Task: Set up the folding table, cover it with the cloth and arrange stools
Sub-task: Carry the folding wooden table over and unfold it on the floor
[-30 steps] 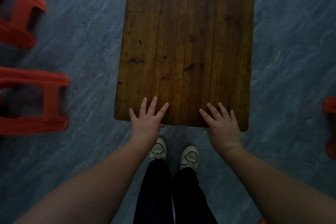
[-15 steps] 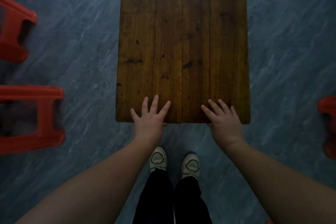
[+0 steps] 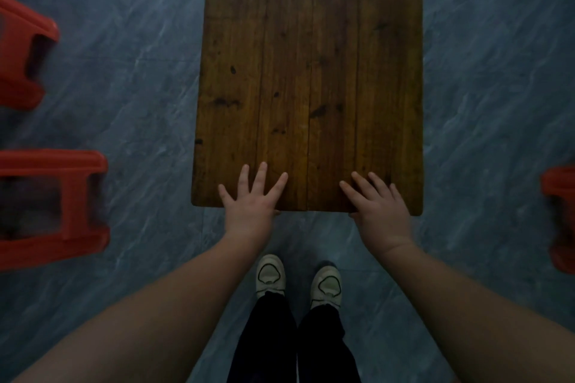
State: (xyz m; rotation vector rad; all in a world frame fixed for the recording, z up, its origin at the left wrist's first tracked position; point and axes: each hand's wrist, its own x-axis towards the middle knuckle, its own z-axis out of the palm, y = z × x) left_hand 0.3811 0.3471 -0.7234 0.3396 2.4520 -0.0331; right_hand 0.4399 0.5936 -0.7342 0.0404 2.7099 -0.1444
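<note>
While both hands lie on the near edge of the wooden tabletop (image 3: 311, 71), the main risk is under it. The legs are hidden, so whether they are locked out cannot be told. Weight put on this one edge could tip the folding table toward the person or let an unlatched leg fold. The left hand (image 3: 249, 205) has its fingers (image 3: 263, 174) straight and spread flat on the wood. The right hand (image 3: 378, 208) lies the same way, fingers closer together. They press and grip nothing on top; the thumbs drop out of sight at the edge, so a hold underneath cannot be ruled out. A thumb there could be pinched if the frame shifts.

A push could also make the feet skate, as the blue-grey marbled floor (image 3: 140, 71) looks smooth and slightly glossy. The person's white shoes (image 3: 270, 274) stand just short of the edge, where a sliding table would land.

Four dark brown planks with knots, black marks and open seams make up the tabletop. It has rounded corners and a dull sheen, so a cloth would probably slip on it. No cloth is in view.

Moulded red plastic forms the far left stool (image 3: 21, 53), the near left stool (image 3: 53, 208) and the right stool (image 3: 560, 218). All are blocky with cut-out sides, seem to lie tipped over well apart from the table, and are a likely trip hazard.
</note>
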